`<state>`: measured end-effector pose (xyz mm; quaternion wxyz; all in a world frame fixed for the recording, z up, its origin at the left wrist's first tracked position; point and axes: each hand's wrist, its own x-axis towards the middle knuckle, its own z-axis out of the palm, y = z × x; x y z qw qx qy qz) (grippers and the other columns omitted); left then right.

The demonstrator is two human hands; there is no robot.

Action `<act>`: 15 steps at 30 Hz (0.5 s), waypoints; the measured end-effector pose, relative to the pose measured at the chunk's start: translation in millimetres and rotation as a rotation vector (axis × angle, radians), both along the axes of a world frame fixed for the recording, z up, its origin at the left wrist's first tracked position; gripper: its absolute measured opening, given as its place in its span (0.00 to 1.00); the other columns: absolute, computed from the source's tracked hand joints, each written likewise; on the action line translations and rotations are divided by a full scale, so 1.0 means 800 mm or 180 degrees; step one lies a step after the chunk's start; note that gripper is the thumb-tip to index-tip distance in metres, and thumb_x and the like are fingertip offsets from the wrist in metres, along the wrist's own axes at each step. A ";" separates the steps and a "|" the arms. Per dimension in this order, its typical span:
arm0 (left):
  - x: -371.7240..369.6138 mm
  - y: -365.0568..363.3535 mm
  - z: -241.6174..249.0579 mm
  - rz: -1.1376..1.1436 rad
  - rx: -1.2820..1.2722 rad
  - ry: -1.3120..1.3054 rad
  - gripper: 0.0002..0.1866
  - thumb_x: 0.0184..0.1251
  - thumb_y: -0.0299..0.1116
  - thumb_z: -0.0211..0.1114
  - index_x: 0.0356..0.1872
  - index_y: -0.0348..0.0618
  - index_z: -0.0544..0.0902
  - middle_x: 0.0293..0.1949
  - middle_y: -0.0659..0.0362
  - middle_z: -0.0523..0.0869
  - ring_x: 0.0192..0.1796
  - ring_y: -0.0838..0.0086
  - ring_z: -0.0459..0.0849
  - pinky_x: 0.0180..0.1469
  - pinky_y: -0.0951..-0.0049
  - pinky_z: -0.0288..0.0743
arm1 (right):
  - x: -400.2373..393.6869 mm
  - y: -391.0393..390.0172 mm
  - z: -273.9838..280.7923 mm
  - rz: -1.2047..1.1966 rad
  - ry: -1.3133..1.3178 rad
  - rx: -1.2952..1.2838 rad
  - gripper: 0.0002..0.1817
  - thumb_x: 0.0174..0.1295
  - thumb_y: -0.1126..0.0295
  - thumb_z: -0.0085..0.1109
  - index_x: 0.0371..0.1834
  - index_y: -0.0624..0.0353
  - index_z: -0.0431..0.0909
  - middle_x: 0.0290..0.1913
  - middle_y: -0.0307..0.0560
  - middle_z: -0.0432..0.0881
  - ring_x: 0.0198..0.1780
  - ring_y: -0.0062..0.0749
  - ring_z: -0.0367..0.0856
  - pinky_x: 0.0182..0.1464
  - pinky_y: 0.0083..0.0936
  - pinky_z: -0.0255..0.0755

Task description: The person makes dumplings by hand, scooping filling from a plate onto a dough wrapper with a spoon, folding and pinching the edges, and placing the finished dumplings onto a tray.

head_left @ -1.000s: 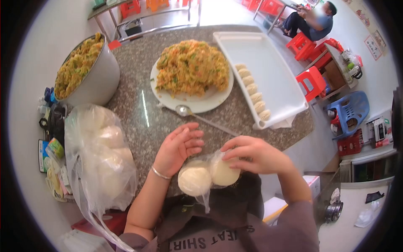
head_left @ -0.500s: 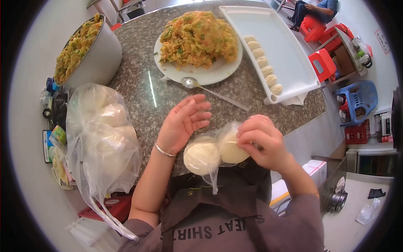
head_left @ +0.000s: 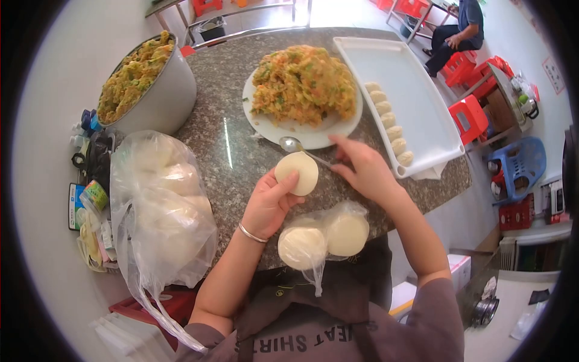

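Note:
My left hand (head_left: pixel 272 200) pinches a round dumpling wrapper (head_left: pixel 297 172), its thumb across the lower edge. My right hand (head_left: pixel 365 169) is over the handle of a metal spoon (head_left: pixel 291 145), thumb and forefinger apart, fingertips right at the handle. The spoon's bowl lies by the rim of a white plate (head_left: pixel 260 125) heaped with chopped orange-and-green filling (head_left: pixel 304 84). In front of me, two stacks of wrappers sit in clear plastic, a left stack (head_left: pixel 301 244) and a right stack (head_left: pixel 347 234). A white tray (head_left: pixel 410 90) holds a row of pleated dumplings (head_left: pixel 388 119) along its left side.
A large metal pot (head_left: pixel 166 96) of filling stands at the back left of the speckled stone table (head_left: pixel 223 193). Nearer me lies a plastic bag (head_left: pixel 166 211) of pale round pieces. Red stools (head_left: pixel 467 120) and a seated person (head_left: pixel 455 36) are beyond the tray.
My left hand now holds a wrapper. My right hand has left the bagged stacks and moved forward to the spoon handle. The camera view has shifted, so the table appears lower.

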<state>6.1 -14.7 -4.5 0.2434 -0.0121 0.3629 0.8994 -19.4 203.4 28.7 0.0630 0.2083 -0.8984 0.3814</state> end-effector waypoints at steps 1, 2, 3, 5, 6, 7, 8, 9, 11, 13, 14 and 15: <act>0.000 0.000 0.000 0.0045 0.0016 0.0020 0.14 0.70 0.33 0.59 0.53 0.40 0.77 0.46 0.60 0.84 0.43 0.79 0.84 0.40 0.78 0.80 | 0.002 0.004 -0.005 -0.0018 -0.0343 0.0336 0.20 0.57 0.74 0.60 0.55 0.58 0.73 0.33 0.47 0.79 0.35 0.42 0.80 0.39 0.36 0.74; 0.000 0.001 0.000 0.0068 0.0132 -0.0100 0.14 0.71 0.34 0.59 0.53 0.40 0.77 0.46 0.60 0.84 0.42 0.79 0.84 0.38 0.79 0.80 | 0.005 0.005 -0.012 0.0132 -0.0178 0.0326 0.23 0.58 0.74 0.59 0.58 0.56 0.71 0.32 0.46 0.78 0.35 0.41 0.79 0.38 0.35 0.74; -0.001 0.002 -0.001 0.0086 0.0251 -0.0225 0.14 0.71 0.35 0.58 0.53 0.41 0.77 0.45 0.60 0.84 0.41 0.79 0.84 0.37 0.79 0.80 | 0.006 0.003 -0.013 0.0171 -0.0169 0.0351 0.23 0.58 0.74 0.59 0.58 0.56 0.71 0.32 0.46 0.78 0.35 0.41 0.79 0.38 0.35 0.74; 0.000 0.000 -0.005 0.0105 0.0323 -0.0287 0.14 0.71 0.35 0.58 0.53 0.41 0.77 0.46 0.60 0.84 0.42 0.79 0.84 0.39 0.78 0.80 | 0.011 0.000 -0.014 0.0129 -0.0106 0.0315 0.22 0.58 0.74 0.59 0.57 0.57 0.72 0.32 0.46 0.78 0.35 0.41 0.79 0.38 0.34 0.74; -0.001 0.000 -0.005 0.0092 0.0370 -0.0339 0.14 0.71 0.35 0.58 0.53 0.40 0.77 0.46 0.60 0.84 0.43 0.78 0.84 0.40 0.78 0.80 | 0.012 -0.001 -0.019 0.0156 -0.0013 0.0271 0.20 0.58 0.75 0.57 0.55 0.56 0.74 0.33 0.47 0.78 0.34 0.41 0.80 0.37 0.34 0.74; 0.000 0.000 -0.003 0.0117 0.0379 -0.0327 0.14 0.71 0.35 0.58 0.53 0.40 0.77 0.46 0.60 0.84 0.43 0.78 0.84 0.40 0.78 0.80 | 0.014 -0.001 -0.019 0.0181 -0.0002 0.0280 0.20 0.58 0.75 0.57 0.55 0.56 0.74 0.33 0.47 0.78 0.34 0.41 0.80 0.37 0.34 0.74; 0.001 0.000 0.002 0.0213 0.0269 -0.0369 0.14 0.71 0.35 0.57 0.54 0.40 0.77 0.46 0.60 0.84 0.44 0.78 0.84 0.42 0.77 0.80 | 0.015 -0.002 -0.018 0.0200 0.0058 0.0264 0.18 0.58 0.76 0.57 0.53 0.56 0.75 0.33 0.48 0.78 0.34 0.41 0.80 0.37 0.34 0.75; 0.001 0.000 0.004 0.0306 0.0158 -0.0409 0.14 0.71 0.34 0.57 0.54 0.40 0.77 0.46 0.60 0.84 0.45 0.77 0.84 0.44 0.77 0.81 | 0.016 -0.004 -0.017 0.0216 0.0119 0.0246 0.16 0.59 0.77 0.56 0.52 0.56 0.76 0.33 0.48 0.78 0.33 0.41 0.80 0.36 0.34 0.75; 0.000 -0.002 0.005 0.0319 0.0209 -0.0355 0.13 0.71 0.33 0.57 0.53 0.41 0.77 0.47 0.59 0.84 0.47 0.75 0.84 0.47 0.73 0.80 | 0.017 -0.009 -0.005 0.0209 0.0190 0.0032 0.13 0.59 0.78 0.55 0.48 0.57 0.79 0.32 0.49 0.78 0.32 0.42 0.80 0.35 0.33 0.75; 0.001 -0.001 0.004 0.0305 0.0257 -0.0300 0.12 0.71 0.32 0.57 0.52 0.42 0.77 0.47 0.58 0.84 0.49 0.74 0.83 0.50 0.69 0.80 | 0.015 -0.007 0.009 0.0198 0.0133 -0.0147 0.13 0.59 0.79 0.55 0.47 0.58 0.80 0.32 0.49 0.78 0.32 0.44 0.80 0.35 0.33 0.74; 0.001 0.000 0.003 0.0352 0.0204 -0.0319 0.13 0.70 0.31 0.57 0.53 0.41 0.77 0.48 0.57 0.84 0.50 0.73 0.83 0.51 0.69 0.80 | 0.013 -0.005 0.015 0.0190 0.0160 -0.0146 0.13 0.59 0.79 0.55 0.47 0.58 0.80 0.32 0.49 0.78 0.32 0.44 0.80 0.35 0.33 0.74; 0.000 0.002 0.002 0.0397 0.0152 -0.0321 0.13 0.70 0.30 0.57 0.53 0.40 0.76 0.49 0.56 0.84 0.50 0.72 0.83 0.52 0.68 0.79 | 0.010 -0.002 0.022 -0.0011 0.0022 -0.0137 0.14 0.59 0.79 0.55 0.48 0.58 0.80 0.32 0.50 0.78 0.32 0.44 0.79 0.35 0.32 0.74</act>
